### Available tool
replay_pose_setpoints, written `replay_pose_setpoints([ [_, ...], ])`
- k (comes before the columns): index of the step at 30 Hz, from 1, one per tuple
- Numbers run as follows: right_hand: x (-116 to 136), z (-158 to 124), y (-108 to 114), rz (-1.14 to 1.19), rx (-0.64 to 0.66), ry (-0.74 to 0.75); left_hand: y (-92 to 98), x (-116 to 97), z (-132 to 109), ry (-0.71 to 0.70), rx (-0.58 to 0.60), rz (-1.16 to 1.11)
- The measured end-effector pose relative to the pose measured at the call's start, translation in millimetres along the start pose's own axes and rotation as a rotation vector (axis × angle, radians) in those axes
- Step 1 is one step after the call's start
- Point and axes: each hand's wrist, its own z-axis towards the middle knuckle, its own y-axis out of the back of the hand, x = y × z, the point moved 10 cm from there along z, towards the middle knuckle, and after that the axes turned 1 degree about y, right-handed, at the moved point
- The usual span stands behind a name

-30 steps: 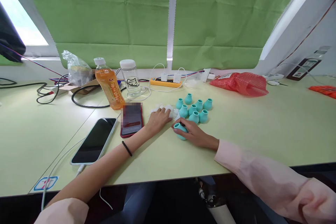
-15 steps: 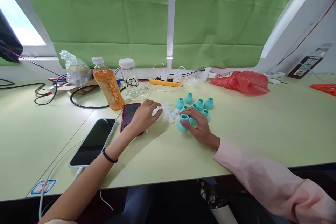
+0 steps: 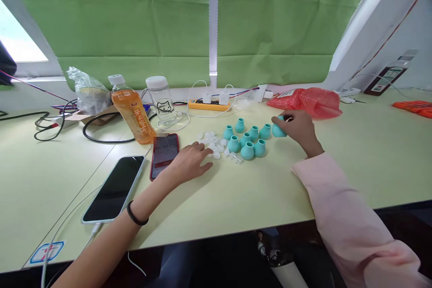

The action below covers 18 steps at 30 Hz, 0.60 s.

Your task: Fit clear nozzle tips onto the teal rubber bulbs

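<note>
Several small teal rubber caps (image 3: 247,139) stand in a cluster on the pale green table (image 3: 236,189). To the cluster's right, my right hand (image 3: 299,128) is closed on one more teal cap (image 3: 278,129) just above the table. A heap of small clear plastic pieces (image 3: 213,141) lies left of the cluster. Beside that heap my left hand (image 3: 189,162) rests on the table, fingers loosely spread and pointing at the pieces, holding nothing. A red phone (image 3: 164,154) lies right beside that hand.
A larger dark phone (image 3: 114,188) on a white cable lies front left. An orange drink bottle (image 3: 131,110), a clear cup (image 3: 161,101), a yellow power strip (image 3: 209,104), black cables (image 3: 50,121) and a red bag (image 3: 308,102) line the back of the table.
My right hand has carried a teal cap from in front of the cluster to its right side. My left hand has drawn back from the clear pieces toward the red phone.
</note>
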Motion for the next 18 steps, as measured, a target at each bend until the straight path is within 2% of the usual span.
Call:
replay_pose_setpoints([
  [2, -7.8, 1.5, -12.8, -0.163, 0.137, -0.017, -4.2, -6.9, 3.0, -0.002, -0.061, 0.040],
  [4, -11.1, -0.2, -24.3, -0.227, 0.250, -0.007, -11.0, -10.5, 5.6, 0.024, -0.087, 0.091],
  [10, -13.7, -9.1, -57.4, -0.258, 0.527, 0.099, -24.0, -10.3, 9.0, 0.047, -0.054, 0.150],
  [12, -16.3, -9.8, -60.8, -0.295, 0.540, 0.107, -22.7, -8.1, 9.8, 0.062, -0.063, 0.139],
  [15, -20.3, -9.4, -54.7, -0.391, 0.482, 0.066, -18.7, -8.9, 10.8, 0.067, -0.113, 0.104],
  [18, -5.9, -13.3, -40.1, -0.423, 0.370, 0.084, -15.6, -14.7, 9.9, 0.030, -0.181, 0.082],
])
